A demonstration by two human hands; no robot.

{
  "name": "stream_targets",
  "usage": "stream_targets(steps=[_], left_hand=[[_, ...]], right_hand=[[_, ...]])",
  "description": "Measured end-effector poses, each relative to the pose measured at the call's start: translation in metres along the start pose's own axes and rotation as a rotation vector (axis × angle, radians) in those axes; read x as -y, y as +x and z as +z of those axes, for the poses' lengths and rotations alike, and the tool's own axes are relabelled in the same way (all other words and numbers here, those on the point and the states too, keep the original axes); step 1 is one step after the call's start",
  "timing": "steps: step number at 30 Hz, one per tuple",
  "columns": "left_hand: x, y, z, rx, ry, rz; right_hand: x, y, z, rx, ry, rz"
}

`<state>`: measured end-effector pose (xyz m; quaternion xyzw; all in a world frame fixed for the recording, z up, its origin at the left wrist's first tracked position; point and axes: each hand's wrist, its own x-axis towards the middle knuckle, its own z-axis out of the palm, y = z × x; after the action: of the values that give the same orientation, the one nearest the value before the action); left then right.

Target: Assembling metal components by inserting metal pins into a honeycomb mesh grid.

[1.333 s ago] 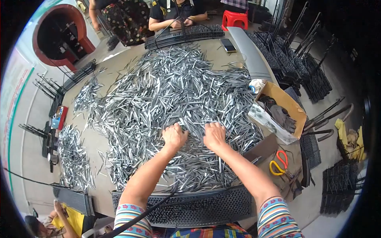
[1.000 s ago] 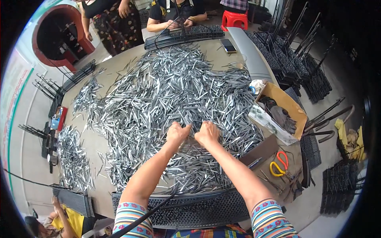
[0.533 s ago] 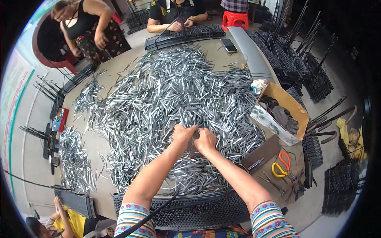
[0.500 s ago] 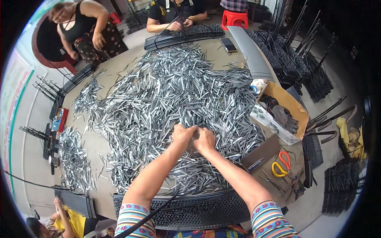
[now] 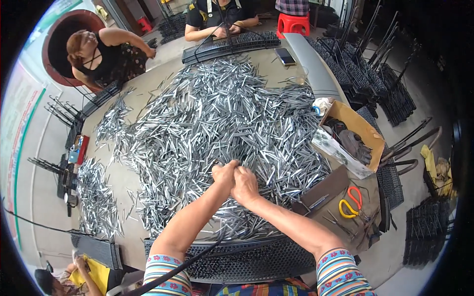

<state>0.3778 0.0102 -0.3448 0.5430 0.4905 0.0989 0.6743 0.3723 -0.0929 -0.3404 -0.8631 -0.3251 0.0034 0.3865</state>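
Observation:
A wide heap of thin silvery-grey metal strips [image 5: 212,118] covers the middle of the table. My left hand [image 5: 225,172] and my right hand [image 5: 244,184] meet over the near part of this heap, side by side and touching. Both have their fingers curled closed. Whatever they pinch, if anything, is hidden by the hands themselves. Loose strips lie all around them. Between my forearms and my body stands a black perforated rack [image 5: 232,259] along the table's near edge.
At right are orange-and-yellow-handled scissors [image 5: 349,209], a brown flat plate [image 5: 321,190] and a cardboard box [image 5: 368,126] with dark gloves. A phone [image 5: 285,56] lies far right. Co-workers are at the far side, far left and lower left. A black rod [image 5: 197,259] crosses near my left forearm.
My right hand has moved left and slightly nearer, so the hands now touch. The person at far left has straightened up and turned.

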Motion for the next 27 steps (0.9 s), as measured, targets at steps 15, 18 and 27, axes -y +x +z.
stream_targets(steps=[15, 18, 27], left_hand=[[-0.034, -0.044, -0.057, 0.168, -0.347, 0.032], [-0.048, -0.063, -0.067, 0.061, -0.575, 0.041], [-0.080, -0.127, -0.063, 0.081, -0.516, 0.593]], right_hand=[[0.071, -0.009, -0.055, -0.018, 0.053, -0.240], [0.082, -0.013, -0.062, -0.118, 0.329, -0.151], [0.085, -0.004, -0.020, -0.118, 1.625, 0.801]])
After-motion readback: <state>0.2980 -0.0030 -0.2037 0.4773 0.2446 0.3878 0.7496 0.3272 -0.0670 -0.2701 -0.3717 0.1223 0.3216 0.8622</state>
